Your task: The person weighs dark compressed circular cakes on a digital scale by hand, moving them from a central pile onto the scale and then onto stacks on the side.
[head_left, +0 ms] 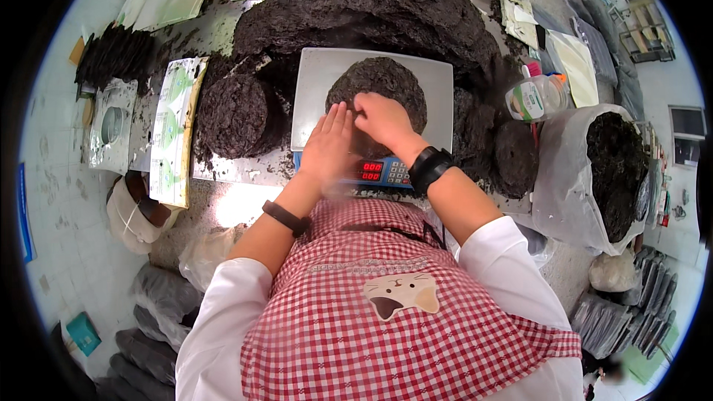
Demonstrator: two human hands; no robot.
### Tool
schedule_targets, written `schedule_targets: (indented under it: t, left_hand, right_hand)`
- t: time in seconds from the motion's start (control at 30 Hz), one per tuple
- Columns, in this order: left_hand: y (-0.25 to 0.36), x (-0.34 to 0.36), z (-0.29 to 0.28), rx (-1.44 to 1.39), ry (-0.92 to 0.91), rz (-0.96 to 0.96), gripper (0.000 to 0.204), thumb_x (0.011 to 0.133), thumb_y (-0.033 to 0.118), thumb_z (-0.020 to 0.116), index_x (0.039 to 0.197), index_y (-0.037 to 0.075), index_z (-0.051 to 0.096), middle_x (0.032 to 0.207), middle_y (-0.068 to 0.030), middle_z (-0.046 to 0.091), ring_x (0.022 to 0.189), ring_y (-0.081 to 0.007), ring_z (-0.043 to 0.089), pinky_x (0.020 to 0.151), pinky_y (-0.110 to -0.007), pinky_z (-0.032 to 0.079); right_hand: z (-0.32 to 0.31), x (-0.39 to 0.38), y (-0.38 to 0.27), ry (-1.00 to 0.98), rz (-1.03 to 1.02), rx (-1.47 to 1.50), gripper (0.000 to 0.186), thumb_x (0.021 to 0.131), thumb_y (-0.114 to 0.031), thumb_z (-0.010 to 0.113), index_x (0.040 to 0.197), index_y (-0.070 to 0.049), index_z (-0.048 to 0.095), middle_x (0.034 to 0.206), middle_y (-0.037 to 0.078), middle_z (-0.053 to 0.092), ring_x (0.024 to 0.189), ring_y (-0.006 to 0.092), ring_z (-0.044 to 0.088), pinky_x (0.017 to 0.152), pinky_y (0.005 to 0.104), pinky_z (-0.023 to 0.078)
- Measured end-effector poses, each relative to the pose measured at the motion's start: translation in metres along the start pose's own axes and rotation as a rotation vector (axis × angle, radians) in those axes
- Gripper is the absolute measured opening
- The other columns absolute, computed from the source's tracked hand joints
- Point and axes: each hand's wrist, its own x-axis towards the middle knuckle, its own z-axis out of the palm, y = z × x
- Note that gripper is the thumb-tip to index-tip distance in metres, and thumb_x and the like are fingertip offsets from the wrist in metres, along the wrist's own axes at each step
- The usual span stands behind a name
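At round dark cake (395,80) on scale (315,68): left hand (327,145) flat, unspread; right hand (385,120) curled, any pinch indeterminable. Red-lit digital display (370,171); green-and-white label (531,99) on clear jar (554,93).

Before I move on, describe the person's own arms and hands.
White sleeves stop well short of the wrists. A slim dark wristband sits above the left hand, a broader black band above the right hand. Both hands are bare, without gloves.

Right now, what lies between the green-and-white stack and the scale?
In the head view, a round dark cake and more dark material lie between the stack and the scale.
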Motion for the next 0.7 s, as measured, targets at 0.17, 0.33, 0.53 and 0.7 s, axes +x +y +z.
schedule_targets:
  t: [0.17, 0.33, 0.53, 0.7]
  left_hand:
    - [0.0, -0.001, -0.003, 0.059, -0.02, 0.018, 0.089, 0.073, 0.038, 0.073, 0.138, -0.005, 0.031, 0.147, -0.0193, 0.028, 0.138, -0.0293, 0.026, 0.113, -0.037, 0.024]
    - [-0.008, -0.006, -0.01, -0.082, 0.096, 0.037, 0.094, 0.07, 0.035, 0.076, 0.14, -0.004, 0.028, 0.148, -0.0197, 0.027, 0.139, -0.0301, 0.023, 0.113, -0.04, 0.021]
    - [-0.123, -0.046, -0.021, 0.11, 0.475, -0.437, 0.098, 0.071, 0.039, 0.075, 0.142, -0.004, 0.023, 0.149, -0.0213, 0.023, 0.14, -0.0354, 0.017, 0.113, -0.046, 0.017]
    - [-0.181, -0.067, 0.007, 0.227, -0.094, -0.607, 0.094, 0.068, 0.035, 0.079, 0.141, 0.001, 0.03, 0.148, -0.017, 0.028, 0.138, -0.031, 0.025, 0.108, -0.041, 0.031]
  right_hand:
    - [-0.042, -0.02, 0.02, 0.24, 0.462, 1.076, 0.013, 0.079, -0.002, 0.058, 0.091, -0.006, 0.054, 0.067, 0.001, 0.054, 0.052, 0.0084, 0.052, 0.046, 0.0229, 0.043]
    - [-0.118, -0.06, 0.117, 0.524, 0.365, 0.327, 0.03, 0.079, -0.009, 0.066, 0.107, -0.003, 0.057, 0.097, 0.008, 0.061, 0.077, 0.02, 0.061, 0.066, 0.0311, 0.051]
    - [-0.104, -0.086, 0.045, 0.268, 0.092, -0.285, 0.068, 0.071, -0.021, 0.073, 0.129, 0.0, 0.045, 0.135, 0.019, 0.041, 0.124, 0.0332, 0.043, 0.1, 0.0419, 0.037]
    - [-0.031, -0.089, -0.016, 0.013, -0.198, -0.288, 0.059, 0.068, -0.015, 0.071, 0.122, -0.002, 0.051, 0.129, 0.016, 0.049, 0.122, 0.029, 0.045, 0.104, 0.0412, 0.034]
